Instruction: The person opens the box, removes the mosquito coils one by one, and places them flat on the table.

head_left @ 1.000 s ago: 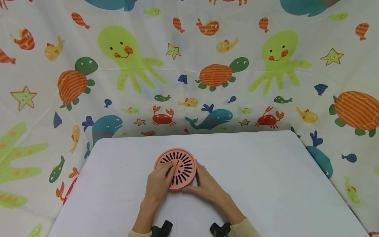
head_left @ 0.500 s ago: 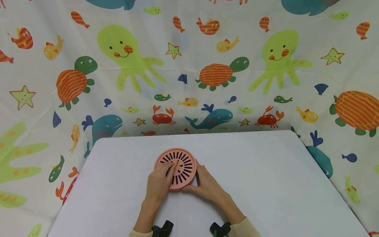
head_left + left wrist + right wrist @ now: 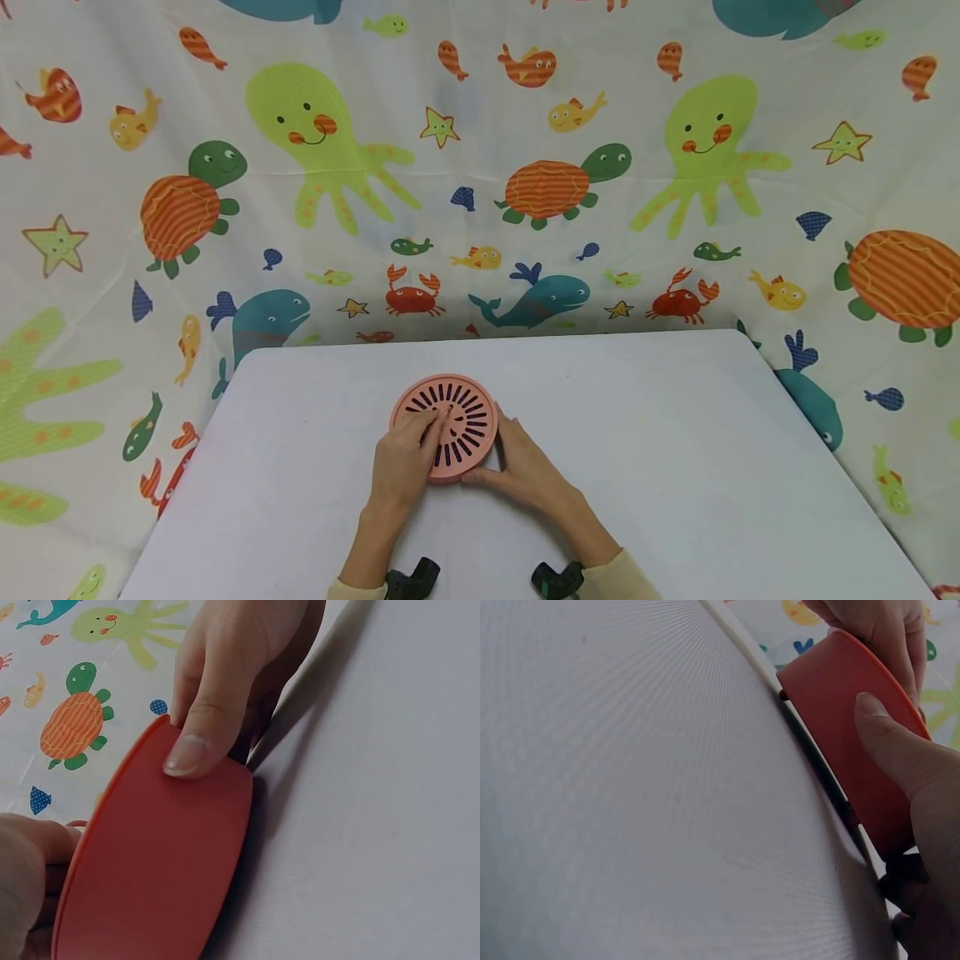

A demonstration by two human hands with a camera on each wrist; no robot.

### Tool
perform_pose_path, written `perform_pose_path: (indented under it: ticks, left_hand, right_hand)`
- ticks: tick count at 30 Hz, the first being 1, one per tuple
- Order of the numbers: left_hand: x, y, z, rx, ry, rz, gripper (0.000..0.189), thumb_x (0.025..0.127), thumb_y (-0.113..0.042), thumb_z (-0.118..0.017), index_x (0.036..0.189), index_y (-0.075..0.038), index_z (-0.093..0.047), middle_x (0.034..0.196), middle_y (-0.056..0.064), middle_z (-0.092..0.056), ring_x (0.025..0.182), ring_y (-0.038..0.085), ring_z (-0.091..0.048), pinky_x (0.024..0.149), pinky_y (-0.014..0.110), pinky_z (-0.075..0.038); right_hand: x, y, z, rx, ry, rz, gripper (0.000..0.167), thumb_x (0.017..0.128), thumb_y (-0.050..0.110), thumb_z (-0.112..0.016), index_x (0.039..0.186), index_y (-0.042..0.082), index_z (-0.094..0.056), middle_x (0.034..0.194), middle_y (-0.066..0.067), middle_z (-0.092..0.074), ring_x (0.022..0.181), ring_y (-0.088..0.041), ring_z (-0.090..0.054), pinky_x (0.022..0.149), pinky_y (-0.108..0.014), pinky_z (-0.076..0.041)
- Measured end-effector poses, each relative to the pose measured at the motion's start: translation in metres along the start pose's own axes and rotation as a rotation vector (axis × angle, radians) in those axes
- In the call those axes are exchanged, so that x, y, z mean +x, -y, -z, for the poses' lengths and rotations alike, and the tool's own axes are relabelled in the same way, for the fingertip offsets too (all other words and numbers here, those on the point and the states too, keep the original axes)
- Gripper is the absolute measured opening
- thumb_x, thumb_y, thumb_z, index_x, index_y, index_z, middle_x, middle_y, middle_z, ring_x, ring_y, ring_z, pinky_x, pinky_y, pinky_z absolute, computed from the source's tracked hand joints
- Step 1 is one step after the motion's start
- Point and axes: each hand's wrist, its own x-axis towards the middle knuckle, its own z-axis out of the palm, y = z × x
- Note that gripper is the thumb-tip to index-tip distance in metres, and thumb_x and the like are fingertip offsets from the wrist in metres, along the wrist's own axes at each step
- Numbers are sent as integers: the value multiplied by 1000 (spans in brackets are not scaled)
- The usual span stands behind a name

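Observation:
A round coral-pink box (image 3: 468, 442), shaped like a mosquito coil holder, stands on the white table; dark slots radiate round its slotted lid (image 3: 450, 387). At the middle of the lid, my left hand (image 3: 401, 467) pinches a small raised part with thumb and fingertips, which mostly hide it. From the right, my right hand (image 3: 528, 479) grips the box's side. Its thumb (image 3: 191, 746) lies flat on the smooth wall in the left wrist view, while the other fingers go round the far side. Small feet show under the box (image 3: 847, 712) in the right wrist view.
The white table (image 3: 675, 458) spreads to both sides, its far edge just behind the box. Behind it hangs a white curtain (image 3: 465, 167) printed with sea animals. Black devices (image 3: 412, 579) are strapped at both wrists, by light sleeves (image 3: 618, 579).

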Motion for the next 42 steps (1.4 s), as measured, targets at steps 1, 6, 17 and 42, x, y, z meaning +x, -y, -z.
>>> perform_pose_path:
  ticks: [1,6,17,42]
  left_hand:
    - [0,0,0,0,0,1,17,85,-9,-79,98,1,-77,87,12,-77,82,24,-76,70,34,-64]
    - [0,1,-1,-5,-2,8,16,84,-8,-80,97,1,-78,87,12,-77,81,24,-76,70,34,-65]
    - [2,0,3,-23,-22,14,16,84,-9,-80,98,-1,-78,87,10,-77,81,23,-76,70,35,-64]
    - [13,19,22,-36,-150,14,10,84,-3,-78,93,1,-77,84,11,-76,77,23,-74,68,40,-63]
  right_hand:
    - [0,0,0,-1,-1,2,120,73,79,-68,163,28,-6,167,0,-23,153,-37,-24,124,-57,-30]
    - [0,0,0,3,0,6,119,74,78,-68,163,27,-7,167,0,-23,153,-37,-24,124,-56,-29]
    - [1,-1,-1,-14,-4,17,121,73,79,-67,163,24,-7,167,-3,-26,152,-35,-28,123,-55,-32]
    - [1,-1,0,-46,5,-4,121,76,78,-66,163,14,-11,168,-5,-23,154,-30,-25,127,-49,-25]
